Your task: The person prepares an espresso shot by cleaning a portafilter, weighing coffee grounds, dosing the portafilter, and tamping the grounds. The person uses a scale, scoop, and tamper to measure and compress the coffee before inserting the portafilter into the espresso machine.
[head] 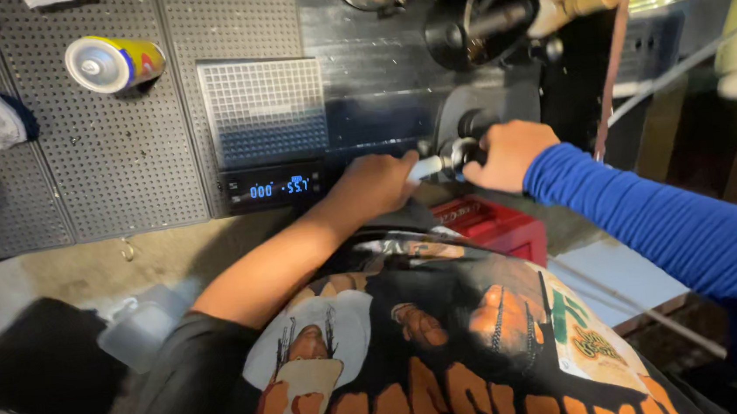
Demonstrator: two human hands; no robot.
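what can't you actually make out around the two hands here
- Head view: the white tool handle is mostly wrapped by the left hand, so its length is hidden.
- The small metal fitting is partly covered by the right hand; motion blur hides its shape.
- The red box is half hidden behind the black printed shirt.
- The dark round machine part is cut off by the top edge.

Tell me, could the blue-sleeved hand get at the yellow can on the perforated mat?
Probably not easily: the blue-sleeved hand grips a metal fitting, and another person's bare arm blocks the yellow can.
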